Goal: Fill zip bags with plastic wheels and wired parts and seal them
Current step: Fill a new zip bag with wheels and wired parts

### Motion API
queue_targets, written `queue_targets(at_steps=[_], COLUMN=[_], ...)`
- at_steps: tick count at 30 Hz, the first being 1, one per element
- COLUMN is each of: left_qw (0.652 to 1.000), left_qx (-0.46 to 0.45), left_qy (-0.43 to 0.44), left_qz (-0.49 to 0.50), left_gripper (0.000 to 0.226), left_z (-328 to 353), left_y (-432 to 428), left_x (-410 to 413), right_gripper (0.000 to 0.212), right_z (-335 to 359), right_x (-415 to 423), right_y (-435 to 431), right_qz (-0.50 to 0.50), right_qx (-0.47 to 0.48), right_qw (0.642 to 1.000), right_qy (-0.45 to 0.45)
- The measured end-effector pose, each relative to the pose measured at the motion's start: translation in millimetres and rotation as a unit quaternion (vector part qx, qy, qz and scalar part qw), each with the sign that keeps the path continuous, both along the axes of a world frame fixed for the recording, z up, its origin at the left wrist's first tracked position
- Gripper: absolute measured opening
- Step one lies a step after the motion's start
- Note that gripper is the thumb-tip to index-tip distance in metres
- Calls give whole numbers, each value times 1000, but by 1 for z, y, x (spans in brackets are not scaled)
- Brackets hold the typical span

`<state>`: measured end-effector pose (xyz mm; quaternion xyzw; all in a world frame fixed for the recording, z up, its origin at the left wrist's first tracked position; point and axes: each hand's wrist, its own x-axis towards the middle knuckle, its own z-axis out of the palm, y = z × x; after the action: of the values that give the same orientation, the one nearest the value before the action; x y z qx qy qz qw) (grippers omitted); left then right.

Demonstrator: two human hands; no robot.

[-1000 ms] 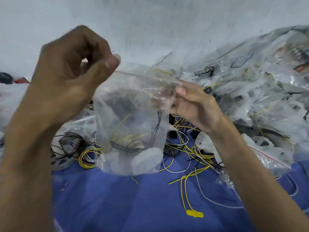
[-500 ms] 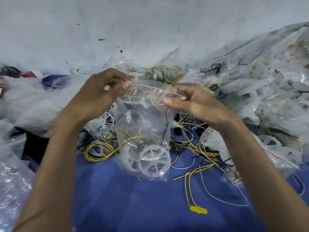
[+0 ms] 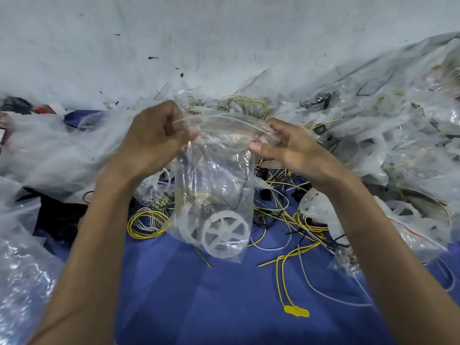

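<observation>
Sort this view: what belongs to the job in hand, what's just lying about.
In hand: zip bag, pinched at top by left hand and right hand; plastic wheels, dark wires inside.
Lying about: yellow wire coil, yellow tab, piled bags, blue cloth.

Bare left grip (image 3: pixel 156 143), right grip (image 3: pixel 296 153), forearms (image 3: pixel 87 245)

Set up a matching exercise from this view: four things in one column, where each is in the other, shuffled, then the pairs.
1. clear plastic zip bag
2. white spoked plastic wheel
3. flat yellow tab ending a yellow wire
4. coil of yellow and white wire

A. on the blue cloth, left of the bag
B. pinched at its top by the left hand and the right hand
C. inside the bag, at its bottom
D. on the blue cloth, nearest the camera

Pairs: 1-B, 2-C, 3-D, 4-A
</observation>
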<state>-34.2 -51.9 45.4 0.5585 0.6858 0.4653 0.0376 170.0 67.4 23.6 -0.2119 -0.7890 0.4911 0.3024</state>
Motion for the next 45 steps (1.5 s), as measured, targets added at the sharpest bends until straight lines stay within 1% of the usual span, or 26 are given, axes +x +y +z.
queue_targets(at_steps=[2, 4, 5, 6, 8, 10, 11, 13, 15, 17, 20, 21, 23, 24, 25, 27, 28, 30, 33, 35, 36, 38, 39, 40, 42, 45], left_qw=[992, 972, 965, 962, 956, 910, 897, 923, 962, 982, 994, 994, 987, 976, 956, 886, 859, 839, 814, 825, 855, 930, 954, 963, 957, 926], left_qx=[120, 213, 211, 169, -22, -216, -260, -231, -169, -121, -81, -91, -151, -201, -273, -427, -473, -504, -531, -516, -478, -333, -254, -204, -198, -304], left_qy=[36, 96, 141, 174, 169, 113, 81, 53, 48, 40, 11, 8, 37, 65, 99, 162, 178, 190, 225, 217, 183, 84, 64, 76, 134, 163], left_qz=[34, -22, -68, -123, -237, -334, -348, -305, -211, -140, -75, -57, -41, -42, -51, -79, -83, -79, -69, -73, -86, -131, -149, -158, -165, -153], left_gripper=[15, 13, 15, 14, 13, 25, 24, 16, 25, 33, 31, 29, 18, 10, 20, 52, 54, 41, 53, 65, 75, 86, 78, 64, 42, 39], left_z=[9, 24, 31, 37, 40, 34, 29, 22, 24, 26, 21, 17, 5, -3, -12, -28, -33, -33, -24, -20, -18, -11, -10, -11, -12, -15], left_y=[-4, -15, -21, -29, -40, -40, -37, -28, -24, -23, -18, -15, -5, 0, 3, 7, 7, 6, -1, -4, -4, -2, 2, 7, 11, 7], left_x=[10, 18, 20, 22, 30, 35, 37, 34, 26, 16, 5, 3, -1, -3, -4, -7, -9, -15, -25, -26, -23, -7, -1, 5, 14, 6], right_gripper=[21, 21, 25, 28, 31, 35, 33, 27, 26, 28, 49, 48, 37, 38, 41, 35, 34, 29, 21, 16, 14, 15, 16, 17, 15, 13], right_z=[2, 5, 6, 6, 2, -6, -11, -16, -18, -18, -13, -14, -17, -19, -22, -28, -30, -28, -26, -25, -25, -24, -25, -27, -32, -38], right_x=[-3, -3, -2, -1, 3, 5, 5, 6, 6, 4, 2, 2, 4, 2, 0, -8, -11, -12, -8, -10, -12, -18, -23, -28, -38, -42], right_y=[-3, -3, -1, 2, 9, 15, 19, 26, 30, 28, 16, 12, 8, 5, 3, 4, 4, 2, 1, -4, -8, -18, -22, -27, -35, -33], right_qz=[-10, -16, -19, -27, -28, -22, -28, -41, -37, -29, -8, 15, 75, 100, 124, 167, 171, 133, 114, 117, 126, 153, 162, 167, 171, 209], right_qx=[10, 43, 69, 105, 175, 224, 233, 224, 190, 140, -14, -37, -3, 16, 8, -85, -65, -41, 35, 46, 59, 90, 119, 141, 166, 173], right_qw=[999, 992, 989, 988, 984, 971, 965, 958, 956, 956, 962, 963, 956, 949, 946, 950, 955, 960, 967, 970, 971, 969, 967, 965, 961, 945], right_qy=[46, 117, 126, 106, 17, -82, -120, -173, -222, -257, -271, -266, -284, -298, -298, -249, -235, -244, -226, -206, -196, -174, -159, -147, -142, -181])
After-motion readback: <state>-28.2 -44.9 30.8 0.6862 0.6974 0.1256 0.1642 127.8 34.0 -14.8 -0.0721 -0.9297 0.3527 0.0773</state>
